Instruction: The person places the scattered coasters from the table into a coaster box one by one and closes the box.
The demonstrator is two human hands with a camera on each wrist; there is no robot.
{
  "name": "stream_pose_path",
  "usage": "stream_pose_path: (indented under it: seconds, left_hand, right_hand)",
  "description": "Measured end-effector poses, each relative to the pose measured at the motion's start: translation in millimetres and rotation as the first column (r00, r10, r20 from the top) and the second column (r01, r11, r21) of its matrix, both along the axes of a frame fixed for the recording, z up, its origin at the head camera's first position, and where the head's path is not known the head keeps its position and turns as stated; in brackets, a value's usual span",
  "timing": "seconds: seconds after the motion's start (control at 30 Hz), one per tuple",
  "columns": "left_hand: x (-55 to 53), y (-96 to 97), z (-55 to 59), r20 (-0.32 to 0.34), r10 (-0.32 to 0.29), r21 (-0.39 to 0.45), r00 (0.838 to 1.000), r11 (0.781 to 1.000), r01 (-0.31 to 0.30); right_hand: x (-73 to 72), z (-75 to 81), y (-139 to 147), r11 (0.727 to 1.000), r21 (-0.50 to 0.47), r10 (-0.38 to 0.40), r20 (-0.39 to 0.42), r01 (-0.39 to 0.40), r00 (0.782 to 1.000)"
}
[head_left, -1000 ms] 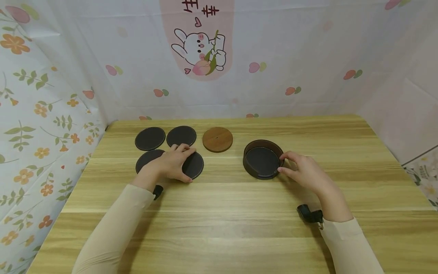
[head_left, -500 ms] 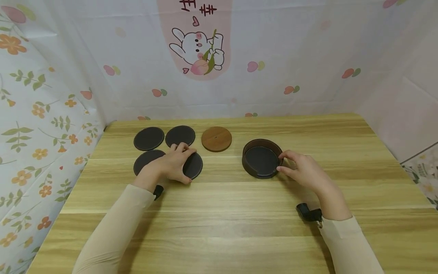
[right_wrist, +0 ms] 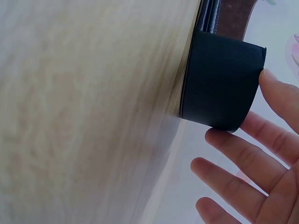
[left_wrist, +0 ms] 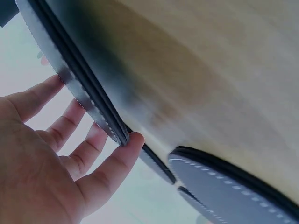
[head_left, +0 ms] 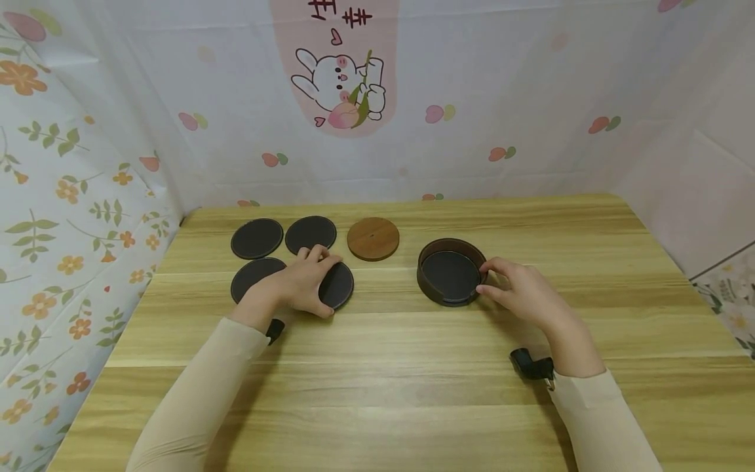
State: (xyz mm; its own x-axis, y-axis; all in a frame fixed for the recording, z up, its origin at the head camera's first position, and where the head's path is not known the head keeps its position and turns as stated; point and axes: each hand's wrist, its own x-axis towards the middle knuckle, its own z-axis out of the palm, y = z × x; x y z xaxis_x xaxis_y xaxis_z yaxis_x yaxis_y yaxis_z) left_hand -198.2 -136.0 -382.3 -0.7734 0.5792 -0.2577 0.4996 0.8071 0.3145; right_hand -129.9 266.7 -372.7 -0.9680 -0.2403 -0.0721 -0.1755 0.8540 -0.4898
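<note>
Black coaster point(head_left: 339, 286), well left of the round holder point(head_left: 454, 246), looks flat or nearly so; can't tell whether it's off the tabletop point(head_left: 377, 380). Left hand point(head_left: 297, 282) grasps it, thumb at near edge, fingertips at far edge. Change over the last half second: coaster and hand shifted slightly toward the holder, holder same spot. Reads as grip taken, coaster just starting out of its group. Right hand point(head_left: 525, 292) at the holder's right side, thumb and fingers lightly pinching its wall, same as earlier; probably steadying it.

Others, left to right: rear outer coaster point(head_left: 257, 238), far left of holder, toward the back; near outer coaster point(head_left: 250, 272), also far left of holder, partly hidden by left hand; rear inner coaster point(head_left: 311, 234), left of holder and farther back; wooden disc point(head_left: 373, 238), near holder on its left, a bit behind. Black disc point(head_left: 451, 275) lies inside holder, loose piece or base unclear. In the way: holder's raised wall, though it has a cutout on the near side; wooden disc sits farther back than the held coaster.
</note>
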Motion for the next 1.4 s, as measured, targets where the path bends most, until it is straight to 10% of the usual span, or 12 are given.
stream_pose_path:
  seconds: [0.67, 1.4]
  left_hand:
    - [9.4, 32.4, 13.2, -0.041, -0.106, 0.067, 0.994, 0.992, 0.108]
    - [-6.6, 85.4, 33.5, -0.107, -0.220, 0.074, 0.970, 0.971, 0.229]
  right_hand:
    - [0.3, -2.1, -1.0, 1.000, 0.016, -0.002, 0.004, 0.002, 1.000]
    - [1.0, 1.5, -0.9, 1.000, 0.009, -0.008, 0.013, 0.007, 1.000]
